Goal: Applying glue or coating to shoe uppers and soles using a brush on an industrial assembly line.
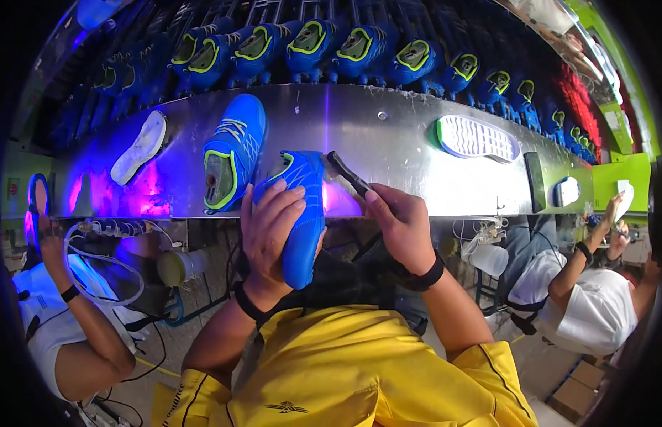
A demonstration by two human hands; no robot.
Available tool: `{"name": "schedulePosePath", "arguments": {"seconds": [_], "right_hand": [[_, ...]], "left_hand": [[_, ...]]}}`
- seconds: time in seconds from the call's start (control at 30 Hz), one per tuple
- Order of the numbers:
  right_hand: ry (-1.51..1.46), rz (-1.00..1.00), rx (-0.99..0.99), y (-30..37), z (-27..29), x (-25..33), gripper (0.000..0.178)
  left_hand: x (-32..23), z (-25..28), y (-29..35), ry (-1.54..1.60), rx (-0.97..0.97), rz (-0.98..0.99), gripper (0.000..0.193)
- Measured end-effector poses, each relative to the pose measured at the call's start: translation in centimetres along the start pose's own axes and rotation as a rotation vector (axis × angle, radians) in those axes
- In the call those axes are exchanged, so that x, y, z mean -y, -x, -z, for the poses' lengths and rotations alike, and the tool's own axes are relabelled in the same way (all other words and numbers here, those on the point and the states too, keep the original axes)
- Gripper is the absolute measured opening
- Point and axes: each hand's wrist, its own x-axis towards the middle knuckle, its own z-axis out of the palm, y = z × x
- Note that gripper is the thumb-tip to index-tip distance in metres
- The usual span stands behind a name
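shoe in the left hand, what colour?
Bright blue with lime-green trim, clearest in the head view: the shoe sits in the left hand.

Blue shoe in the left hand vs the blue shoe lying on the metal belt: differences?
The held shoe is gripped off the belt by the left hand, while the shoe on the belt lies free on the metal belt. The right hand puts a dark brush to the held shoe; nothing touches the other. The belt shoe shows its open collar. Both are blue with yellow-green trim.

Shoe (pixel 300 213) in left hand (pixel 268 228), brush (pixel 349 174) right, second shoe (pixel 233 151) left.
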Motion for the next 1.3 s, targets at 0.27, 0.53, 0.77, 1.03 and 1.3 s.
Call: {"name": "schedulePosePath", "arguments": {"seconds": [0.27, 0.53, 0.77, 1.03, 1.3], "right_hand": [[-0.154, -0.002, 0.083, 2.3, 0.5, -1.0, 0.023], [0.081, 0.153, -0.023, 0.8, 0.1, -0.7, 0.024], [-0.154, -0.012, 0.145, 3.5, 0.7, -0.5, 0.027], [-0.344, -0.034, 0.222, 6.5, 1.6, 1.1, 0.028], [-0.258, 0.173, 0.151, 7.0, 3.1, 1.9, 0.021]], "left_hand": [[0.1, -0.2, 0.1, 0.019, -0.020, 0.005, 0.073], [0.3, -0.4, 0.6, 0.007, -0.018, -0.014, 0.075], [0.5, -0.5, 0.7, 0.045, -0.047, 0.002, 0.074], [-0.5, -0.1, -0.3, 0.026, -0.025, 0.043, 0.058], [-2.1, -0.9, -3.0, -0.125, 0.009, 0.037, 0.068]]}}
